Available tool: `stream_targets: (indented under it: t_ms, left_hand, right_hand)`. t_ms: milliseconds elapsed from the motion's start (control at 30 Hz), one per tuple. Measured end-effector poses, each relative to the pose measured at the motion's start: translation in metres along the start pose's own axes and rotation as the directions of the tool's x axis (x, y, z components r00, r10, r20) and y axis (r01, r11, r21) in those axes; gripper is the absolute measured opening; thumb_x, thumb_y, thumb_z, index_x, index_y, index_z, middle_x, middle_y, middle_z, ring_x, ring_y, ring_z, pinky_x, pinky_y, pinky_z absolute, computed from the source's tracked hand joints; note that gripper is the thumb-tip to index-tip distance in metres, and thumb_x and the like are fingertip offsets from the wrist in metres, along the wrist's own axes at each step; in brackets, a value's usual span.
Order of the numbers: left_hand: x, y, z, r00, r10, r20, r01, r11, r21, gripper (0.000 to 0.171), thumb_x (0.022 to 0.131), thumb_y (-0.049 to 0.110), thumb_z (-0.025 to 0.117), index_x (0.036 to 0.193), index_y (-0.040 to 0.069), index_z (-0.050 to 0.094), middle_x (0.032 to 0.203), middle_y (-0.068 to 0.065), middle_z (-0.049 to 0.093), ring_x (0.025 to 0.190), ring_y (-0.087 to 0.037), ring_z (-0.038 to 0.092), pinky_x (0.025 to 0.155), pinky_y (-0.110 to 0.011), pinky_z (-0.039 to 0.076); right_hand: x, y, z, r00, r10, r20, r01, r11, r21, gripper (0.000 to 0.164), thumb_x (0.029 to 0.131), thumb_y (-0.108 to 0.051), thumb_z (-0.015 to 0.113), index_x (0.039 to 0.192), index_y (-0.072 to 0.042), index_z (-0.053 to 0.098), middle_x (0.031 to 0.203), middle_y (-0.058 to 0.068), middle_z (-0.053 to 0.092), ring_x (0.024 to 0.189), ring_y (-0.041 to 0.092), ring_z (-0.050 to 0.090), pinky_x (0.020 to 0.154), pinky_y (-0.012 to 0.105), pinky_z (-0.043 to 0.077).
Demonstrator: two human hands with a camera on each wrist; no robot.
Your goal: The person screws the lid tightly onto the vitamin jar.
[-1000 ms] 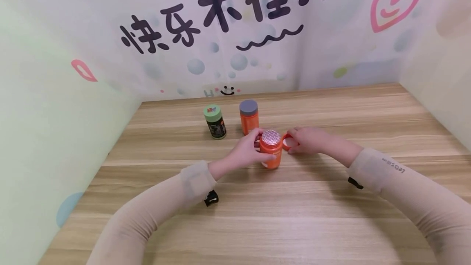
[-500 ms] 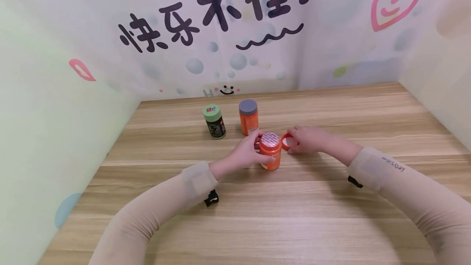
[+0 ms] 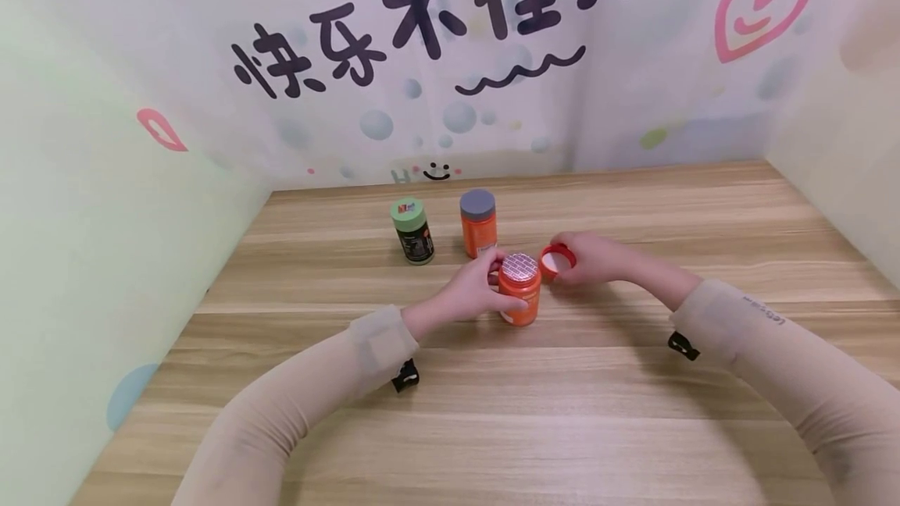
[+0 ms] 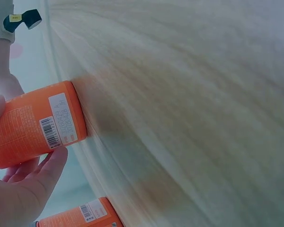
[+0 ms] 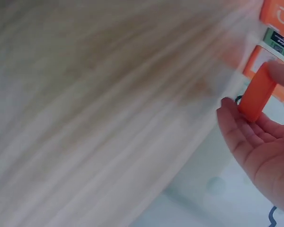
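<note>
My left hand (image 3: 467, 289) grips an upright orange jar (image 3: 522, 307) from its left side, thumb in front and fingers behind. A patterned silver foil seal (image 3: 519, 266) covers the jar's mouth. In the left wrist view, a barcode label (image 4: 57, 124) shows low on the jar wall. Just to the right of the jar, my right hand (image 3: 598, 258) pinches a red-orange screw lid (image 3: 558, 262) by its edge, with the white liner facing the head camera. The right wrist view shows the lid (image 5: 258, 92) edge-on between thumb and fingers.
Behind the left hand stands an orange jar with a grey lid (image 3: 479, 223). To its left is a black jar with a green lid (image 3: 413, 233). A printed cloth wall (image 3: 605, 100) closes off the back of the wooden table (image 3: 534, 412), with pale walls at both sides.
The right hand has moved the lid slightly away toward the back of the table, and more of the lid's inside shows. The left hand keeps its grip on the jar.
</note>
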State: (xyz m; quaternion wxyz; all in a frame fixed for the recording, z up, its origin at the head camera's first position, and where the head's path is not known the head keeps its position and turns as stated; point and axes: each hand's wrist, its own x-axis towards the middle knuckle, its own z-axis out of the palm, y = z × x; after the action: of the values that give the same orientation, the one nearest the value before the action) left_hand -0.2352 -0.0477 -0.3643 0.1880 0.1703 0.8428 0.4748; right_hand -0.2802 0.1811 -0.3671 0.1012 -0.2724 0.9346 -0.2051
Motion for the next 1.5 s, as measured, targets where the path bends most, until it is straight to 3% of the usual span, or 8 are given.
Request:
stream_targets:
  t_ms: [267, 467, 800, 1033, 1500]
  left_hand:
    - [-0.001, -0.001, 0.001, 1.0, 0.031, -0.004, -0.031, 0.999, 0.007, 0.066, 0.073, 0.018, 0.078, 0.125, 0.006, 0.04, 0.124, -0.008, 0.051, 0.115, -0.021, 0.052, 0.093, -0.031, 0.046]
    - [0.0, -0.001, 0.001, 0.999, 0.038, -0.003, -0.038, 0.999, 0.007, 0.065, 0.073, 0.017, 0.078, 0.125, 0.006, 0.04, 0.123, -0.008, 0.051, 0.114, -0.022, 0.052, 0.092, -0.03, 0.046]
    - [0.001, -0.003, 0.0, 0.999, 0.043, 0.0, -0.043, 0.999, 0.017, 0.066, 0.073, 0.018, 0.078, 0.126, 0.007, 0.039, 0.124, -0.007, 0.051, 0.114, -0.021, 0.052, 0.092, -0.03, 0.046]
    - [0.001, -0.004, 0.0, 0.999, 0.05, 0.002, -0.05, 0.999, 0.017, 0.066, 0.073, 0.019, 0.078, 0.126, 0.008, 0.039, 0.124, -0.007, 0.051, 0.114, -0.021, 0.052, 0.093, -0.031, 0.046]
    - [0.001, -0.006, 0.0, 0.999, 0.053, 0.002, -0.053, 0.998, 0.031, 0.065, 0.072, 0.022, 0.078, 0.124, 0.01, 0.04, 0.122, -0.005, 0.053, 0.113, -0.019, 0.053, 0.092, -0.03, 0.046]
  right_hand:
    - [-0.009, -0.02, -0.017, 0.996, -0.082, -0.032, 0.085, 0.991, 0.108, 0.05, 0.072, -0.01, 0.072, 0.114, 0.007, 0.049, 0.102, 0.015, 0.057, 0.088, 0.025, 0.053, 0.077, 0.037, 0.049]
    - [-0.017, -0.034, -0.03, 0.99, -0.132, -0.056, 0.135, 0.989, 0.056, 0.049, 0.072, -0.012, 0.073, 0.112, 0.006, 0.051, 0.101, 0.014, 0.056, 0.085, 0.023, 0.053, 0.072, 0.034, 0.049]
    - [-0.025, -0.044, -0.035, 0.982, -0.173, -0.075, 0.171, 0.985, -0.033, 0.052, 0.072, -0.012, 0.074, 0.117, 0.004, 0.052, 0.108, 0.013, 0.056, 0.093, 0.024, 0.054, 0.077, 0.038, 0.051]
    - [-0.027, -0.052, -0.039, 0.965, -0.24, -0.103, 0.226, 0.965, -0.131, 0.057, 0.071, -0.012, 0.075, 0.12, 0.005, 0.052, 0.11, 0.014, 0.056, 0.093, 0.024, 0.055, 0.076, 0.037, 0.051]
    - [-0.029, -0.052, -0.048, 0.955, -0.287, -0.076, 0.274, 0.951, -0.145, 0.057, 0.073, -0.015, 0.076, 0.122, 0.002, 0.053, 0.115, 0.013, 0.056, 0.1, 0.025, 0.055, 0.079, 0.038, 0.052]
